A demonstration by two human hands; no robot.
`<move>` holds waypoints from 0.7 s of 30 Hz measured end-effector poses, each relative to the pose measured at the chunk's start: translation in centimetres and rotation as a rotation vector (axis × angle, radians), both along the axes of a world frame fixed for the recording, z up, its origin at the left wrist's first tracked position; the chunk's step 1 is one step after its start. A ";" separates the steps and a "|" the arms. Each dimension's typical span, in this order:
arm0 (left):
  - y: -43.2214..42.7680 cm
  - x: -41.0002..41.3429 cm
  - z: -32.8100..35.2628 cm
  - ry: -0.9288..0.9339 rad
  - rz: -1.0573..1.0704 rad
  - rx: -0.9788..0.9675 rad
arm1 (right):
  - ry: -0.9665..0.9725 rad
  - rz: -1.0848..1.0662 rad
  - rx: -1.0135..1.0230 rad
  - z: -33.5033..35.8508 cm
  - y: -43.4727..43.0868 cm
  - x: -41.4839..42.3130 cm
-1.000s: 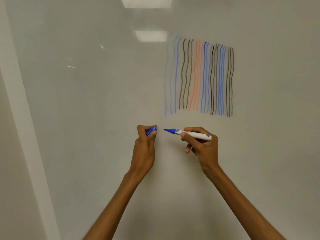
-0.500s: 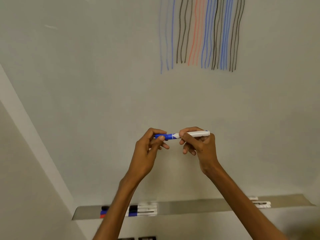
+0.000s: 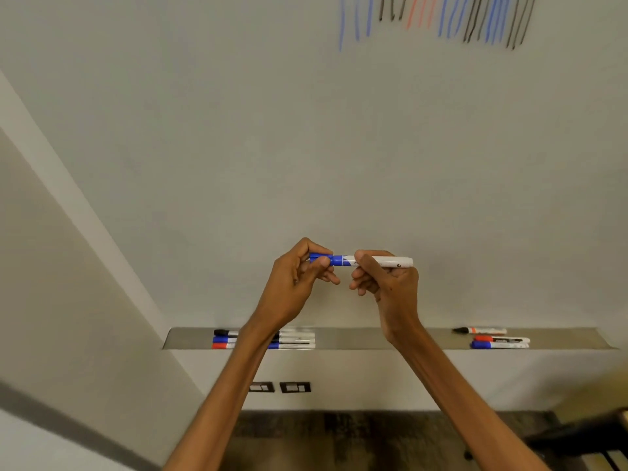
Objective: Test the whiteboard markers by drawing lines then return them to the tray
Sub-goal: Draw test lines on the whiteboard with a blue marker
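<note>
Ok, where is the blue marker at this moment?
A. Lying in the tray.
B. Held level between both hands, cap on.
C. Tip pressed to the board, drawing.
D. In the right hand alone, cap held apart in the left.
B: the left hand pinches the blue cap, seated on the blue marker, whose white barrel the right hand holds, above the tray.

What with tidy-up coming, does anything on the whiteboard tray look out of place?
Nothing spilled or damaged. The markers at the tray's left lie in neat rows; at its right, one orange-banded marker lies behind the other two, shifted left of them. Whether its black end is a cap cannot be told.
</note>
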State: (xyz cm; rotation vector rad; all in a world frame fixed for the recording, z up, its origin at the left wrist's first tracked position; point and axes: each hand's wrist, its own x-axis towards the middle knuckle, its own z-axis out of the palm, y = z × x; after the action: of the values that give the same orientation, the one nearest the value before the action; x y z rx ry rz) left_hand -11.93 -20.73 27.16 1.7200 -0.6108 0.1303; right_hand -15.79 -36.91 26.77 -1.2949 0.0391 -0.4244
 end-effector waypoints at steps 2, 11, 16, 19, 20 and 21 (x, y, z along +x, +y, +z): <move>0.0 0.0 -0.7 0.002 0.012 0.019 | 0.025 -0.011 0.021 -0.8 0.3 0.0; -0.2 -0.7 -4.3 -0.003 0.090 0.011 | 0.140 0.001 0.026 -3.3 0.6 0.2; -0.6 -0.8 -5.9 -0.046 0.143 0.040 | 0.194 0.010 0.057 -4.5 0.6 -0.1; -0.7 -0.5 -7.0 -0.025 0.124 0.054 | 0.219 0.009 0.041 -5.3 0.2 0.3; -0.9 -0.3 -7.4 0.002 0.104 0.064 | 0.228 0.002 0.018 -5.7 -0.1 0.5; -1.0 -0.1 -7.9 0.029 0.093 0.077 | 0.237 -0.001 -0.017 -6.2 -0.5 0.9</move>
State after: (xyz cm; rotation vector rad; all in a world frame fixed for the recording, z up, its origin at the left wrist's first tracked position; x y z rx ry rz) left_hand -12.03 -21.72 19.28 1.8224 -0.5206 0.1491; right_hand -14.90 -37.45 20.60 -1.3565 0.2360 -0.2704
